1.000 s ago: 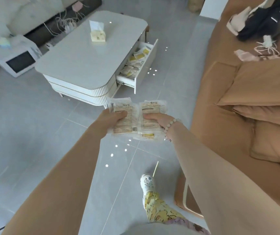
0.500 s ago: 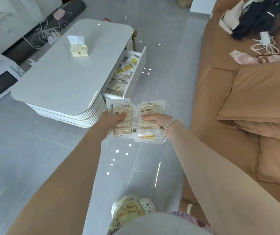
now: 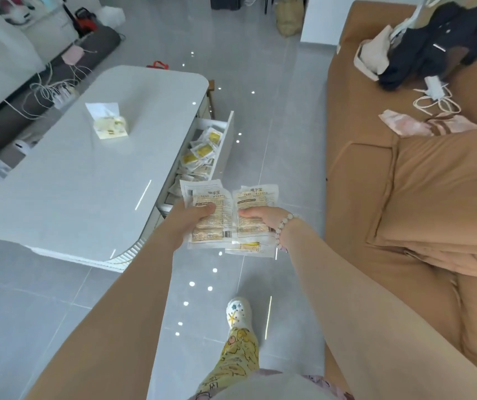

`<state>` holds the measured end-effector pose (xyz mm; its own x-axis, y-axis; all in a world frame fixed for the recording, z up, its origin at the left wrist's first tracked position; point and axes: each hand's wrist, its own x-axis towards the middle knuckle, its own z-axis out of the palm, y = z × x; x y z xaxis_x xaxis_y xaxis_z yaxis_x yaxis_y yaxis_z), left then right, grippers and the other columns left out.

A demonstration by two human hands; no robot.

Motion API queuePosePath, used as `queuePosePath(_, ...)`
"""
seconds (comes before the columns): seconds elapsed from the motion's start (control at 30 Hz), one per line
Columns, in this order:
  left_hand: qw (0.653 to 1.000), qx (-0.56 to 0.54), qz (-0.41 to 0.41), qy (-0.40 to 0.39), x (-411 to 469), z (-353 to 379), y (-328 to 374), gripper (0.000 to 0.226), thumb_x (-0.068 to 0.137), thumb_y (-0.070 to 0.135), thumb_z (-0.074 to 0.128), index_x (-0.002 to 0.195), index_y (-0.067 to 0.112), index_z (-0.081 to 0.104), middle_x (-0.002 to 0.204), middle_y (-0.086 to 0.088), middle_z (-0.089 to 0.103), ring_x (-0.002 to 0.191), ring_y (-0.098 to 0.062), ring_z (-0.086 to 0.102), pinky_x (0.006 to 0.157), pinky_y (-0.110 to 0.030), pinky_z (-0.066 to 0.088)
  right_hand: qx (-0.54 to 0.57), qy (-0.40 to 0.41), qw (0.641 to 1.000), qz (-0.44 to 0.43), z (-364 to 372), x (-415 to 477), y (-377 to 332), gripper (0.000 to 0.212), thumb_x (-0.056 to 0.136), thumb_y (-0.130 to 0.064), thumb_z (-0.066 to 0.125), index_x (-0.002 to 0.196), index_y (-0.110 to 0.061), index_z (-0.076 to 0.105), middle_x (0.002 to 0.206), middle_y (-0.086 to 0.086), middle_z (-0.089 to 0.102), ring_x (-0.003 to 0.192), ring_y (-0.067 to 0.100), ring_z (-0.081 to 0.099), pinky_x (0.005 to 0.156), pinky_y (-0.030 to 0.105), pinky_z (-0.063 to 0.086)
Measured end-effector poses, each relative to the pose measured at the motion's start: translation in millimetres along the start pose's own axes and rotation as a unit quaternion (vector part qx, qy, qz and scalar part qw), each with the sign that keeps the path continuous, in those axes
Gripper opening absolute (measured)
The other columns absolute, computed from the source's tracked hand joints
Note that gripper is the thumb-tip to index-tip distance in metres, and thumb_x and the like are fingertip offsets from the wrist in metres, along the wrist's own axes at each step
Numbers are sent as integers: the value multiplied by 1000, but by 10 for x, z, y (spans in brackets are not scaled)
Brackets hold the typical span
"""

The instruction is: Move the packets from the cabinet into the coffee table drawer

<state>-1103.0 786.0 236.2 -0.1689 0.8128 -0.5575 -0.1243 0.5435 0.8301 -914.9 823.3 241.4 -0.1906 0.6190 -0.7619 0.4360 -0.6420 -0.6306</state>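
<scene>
Open grey tiled floor (image 3: 283, 157) runs between a rounded white coffee table (image 3: 87, 183) on the left and a brown fabric sofa (image 3: 404, 197) on the right. The table's white drawer (image 3: 229, 134) juts out, with yellow-and-white packets (image 3: 202, 151) inside. Just nearer, the left hand (image 3: 191, 223) and right hand (image 3: 260, 219) each grip printed white packets (image 3: 256, 197), thumbs clamped on top.

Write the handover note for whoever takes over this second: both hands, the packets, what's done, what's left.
Left hand grips one stack of packets; right hand grips a second stack, both in the air near the drawer.
Drawer stands open, with loose packets inside.
Done: some packets moved.
Left: put both stacks in. The cabinet is out of view, so the remainder is unknown.
</scene>
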Motion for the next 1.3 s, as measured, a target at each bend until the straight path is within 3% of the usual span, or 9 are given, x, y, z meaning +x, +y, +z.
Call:
queuePosePath(0.17, 999, 19, 2, -30, 788, -118, 413, 32, 83, 10, 70, 115, 10, 64, 110, -9, 70, 101, -27, 67, 95, -47, 50, 11, 25, 1000, 11, -29, 484, -671, 75, 67, -52, 76, 131, -17, 55, 133, -1, 54, 121, 18, 49, 92, 27, 36)
queuePosePath(0.3, 999, 19, -6, -30, 1292, -221, 677, 31, 83, 10, 70, 114, 10, 64, 109, -8, 71, 98, -24, 68, 94, -45, 51, 8, 39, 998, 43, -47, 1291, -906, 118, 13, -66, 83, 120, -22, 62, 122, 0, 64, 106, 22, 64, 96, 39, 48)
queuePosePath(0.47, 1000, 6, -9, -23, 1687, -393, 869, 19, 86, 8, 67, 104, 15, 66, 108, -7, 70, 100, -26, 67, 94, -45, 50, 20, 43, 997, 59, 41, 1528, -1312, 103, 22, -64, 79, 116, -24, 64, 115, -1, 66, 100, 20, 66, 93, 39, 49)
queuePosePath(0.6, 1000, 11, -9, -9, 1798, -458, 973, 15, 87, 6, 66, 99, 15, 64, 99, -5, 69, 87, -21, 67, 81, -36, 54, 12, 23, 998, 59, 78, 1724, -1394, 116, 8, -66, 83, 116, -26, 65, 119, -2, 65, 102, 22, 65, 94, 41, 49)
queuePosePath(0.9, 998, -49, -13, 48, 2153, -654, 1193, 15, 84, 8, 69, 94, 16, 64, 98, -6, 69, 89, -24, 67, 87, -41, 53, -49, -6, 999, 22, 106, 1994, -2054, 103, 26, -61, 80, 120, -23, 62, 119, -3, 64, 109, 18, 60, 101, 39, 44)
queuePosePath(1.03, 992, -74, -24, 102, 2320, -714, 1314, 21, 84, 10, 69, 104, 11, 64, 96, -5, 69, 77, -17, 67, 67, -30, 55, -69, -38, 997, 3, 108, 2251, -2346, 95, 33, -57, 83, 118, -20, 63, 119, -1, 65, 109, 20, 61, 102, 39, 44)
queuePosePath(1.13, 987, -83, -25, 133, 2508, -717, 1466, 15, 85, 10, 68, 99, 12, 63, 90, -3, 69, 74, -16, 66, 66, -27, 54, -90, -69, 993, -12, 42, 2496, -2609, 69, 61, -46, 82, 119, -16, 61, 120, -1, 63, 110, 19, 58, 102, 35, 41)
queuePosePath(1.2, 982, -100, -34, 157, 2690, -684, 1566, 14, 85, 9, 69, 97, 12, 61, 88, -3, 68, 75, -18, 66, 69, -31, 55, -104, -91, 990, -13, -59, 2714, -2780, 60, 71, -42, 78, 121, -13, 59, 118, -1, 61, 109, 18, 55, 96, 30, 39)
queuePosePath(1.3, 974, -117, -57, 188, 2996, -571, 1699, 20, 83, 10, 71, 101, 11, 61, 94, -5, 70, 86, -25, 68, 84, -40, 55, -128, -111, 986, -4, -251, 3111, -2998, 70, 71, -44, 77, 130, -12, 53, 124, 1, 56, 113, 20, 49, 94, 31, 36)
